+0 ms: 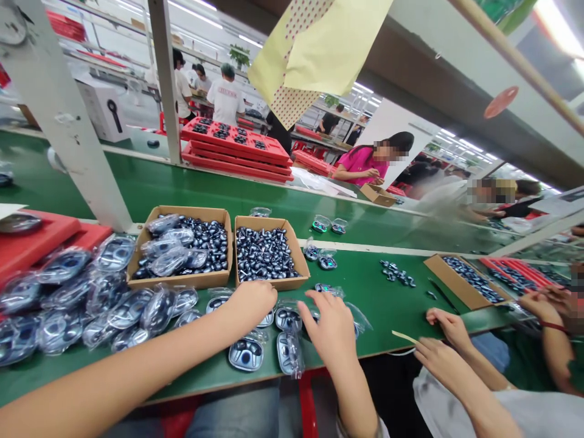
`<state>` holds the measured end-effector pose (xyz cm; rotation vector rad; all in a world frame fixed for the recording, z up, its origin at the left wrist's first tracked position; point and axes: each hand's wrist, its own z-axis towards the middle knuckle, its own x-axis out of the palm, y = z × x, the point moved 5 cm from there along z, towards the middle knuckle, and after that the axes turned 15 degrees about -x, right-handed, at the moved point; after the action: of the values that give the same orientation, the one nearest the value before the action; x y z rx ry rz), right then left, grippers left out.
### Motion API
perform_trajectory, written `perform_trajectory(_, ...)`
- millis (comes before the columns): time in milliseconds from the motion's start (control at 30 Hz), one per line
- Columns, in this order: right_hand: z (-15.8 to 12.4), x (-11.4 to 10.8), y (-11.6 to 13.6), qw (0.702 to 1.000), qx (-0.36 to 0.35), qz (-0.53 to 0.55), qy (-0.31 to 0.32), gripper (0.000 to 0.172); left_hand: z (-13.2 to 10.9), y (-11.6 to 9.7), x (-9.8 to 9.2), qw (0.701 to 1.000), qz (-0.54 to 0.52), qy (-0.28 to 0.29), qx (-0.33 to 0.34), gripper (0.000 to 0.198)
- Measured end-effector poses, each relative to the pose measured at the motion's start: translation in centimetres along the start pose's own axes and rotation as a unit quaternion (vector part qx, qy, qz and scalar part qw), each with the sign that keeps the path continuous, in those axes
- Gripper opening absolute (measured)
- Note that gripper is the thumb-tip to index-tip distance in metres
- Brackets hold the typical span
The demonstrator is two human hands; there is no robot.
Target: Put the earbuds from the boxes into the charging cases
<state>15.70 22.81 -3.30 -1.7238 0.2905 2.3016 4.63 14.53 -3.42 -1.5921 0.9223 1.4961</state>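
Note:
My left hand (250,302) lies curled on the green bench just in front of a cardboard box of small dark earbuds (265,252); what its fingers hold is hidden. My right hand (329,328) rests over bagged charging cases (286,317), fingers bent down onto one. More bagged cases (246,354) lie near the bench edge between my arms. A second cardboard box (182,246) to the left holds earbuds and bagged cases.
A heap of bagged cases (68,298) covers the left bench beside red trays (31,237). A co-worker's hands (444,340) work at my right, near another box (469,280). A green conveyor (228,194) runs behind, with stacked red trays (235,149) and people beyond.

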Motion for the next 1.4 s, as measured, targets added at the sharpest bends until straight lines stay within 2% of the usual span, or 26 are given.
perform_trajectory(133,-4.6,1.7,1.9,0.998,0.015,0.048,-0.024,0.034,-0.4,-0.1,0.0,0.999,0.006,-0.019,0.046,0.016)
perform_trajectory(233,-6.4,3.4,2.6,0.993,0.016,0.105,-0.046,0.031,-0.5,-0.8,-0.5,0.993,-0.007,-0.076,0.085,0.012)
perform_trajectory(333,-6.3,3.8,2.1,0.976,0.018,0.209,-0.056,0.025,0.1,-2.0,-0.4,0.987,-0.017,-0.109,0.119,0.012)
perform_trajectory(433,-5.3,4.0,1.4,0.942,0.032,0.332,-0.026,0.018,1.4,-3.2,0.6,0.988,-0.001,-0.084,0.129,0.010)
perform_trajectory(533,-4.3,4.4,0.6,0.901,0.080,0.427,-0.006,0.017,2.2,-3.7,0.9,0.990,-0.001,-0.076,0.117,0.010)
perform_trajectory(567,-4.0,4.6,0.4,0.896,0.084,0.437,-0.004,0.017,2.1,-3.6,0.7,0.991,-0.003,-0.076,0.111,0.010)
perform_trajectory(633,-3.3,4.7,0.3,0.906,0.067,0.417,-0.001,0.016,1.6,-3.1,-0.1,0.992,-0.009,-0.080,0.098,0.011)
perform_trajectory(733,-2.9,4.1,0.5,0.944,0.025,0.330,0.008,0.016,0.2,0.1,-2.2,0.993,-0.013,-0.103,0.060,0.015)
perform_trajectory(833,-2.8,2.4,0.5,0.971,0.001,0.238,0.001,0.024,-0.2,6.5,-4.2,0.994,-0.005,-0.108,-0.036,0.019)
perform_trajectory(900,-1.8,0.9,0.6,0.978,-0.024,0.206,-0.001,0.031,0.6,11.5,-4.8,0.992,-0.007,-0.070,-0.103,0.025)
perform_trajectory(933,-0.8,0.2,0.7,0.979,-0.039,0.200,0.001,0.031,1.2,13.4,-4.8,0.992,-0.008,-0.053,-0.115,0.026)
perform_trajectory(1000,2.3,-0.7,1.3,0.980,-0.069,0.186,0.013,0.029,2.7,16.1,-4.1,0.993,-0.013,-0.013,-0.114,0.026)
perform_trajectory(1067,6.3,-0.5,2.2,0.982,-0.095,0.157,0.040,0.027,4.2,17.0,-3.0,0.994,-0.017,0.013,-0.106,0.030)
perform_trajectory(1200,13.5,2.6,4.5,0.977,-0.142,0.109,0.115,0.026,5.7,16.3,-1.0,0.993,-0.013,0.020,-0.115,0.029)
perform_trajectory(1300,15.7,5.5,6.0,0.966,-0.164,0.108,0.169,0.021,5.8,16.3,-0.5,0.993,-0.013,0.027,-0.118,0.023)
perform_trajectory(1400,16.1,6.9,6.4,0.959,-0.172,0.116,0.192,0.022,5.6,16.9,-0.6,0.992,-0.026,0.031,-0.121,0.020)
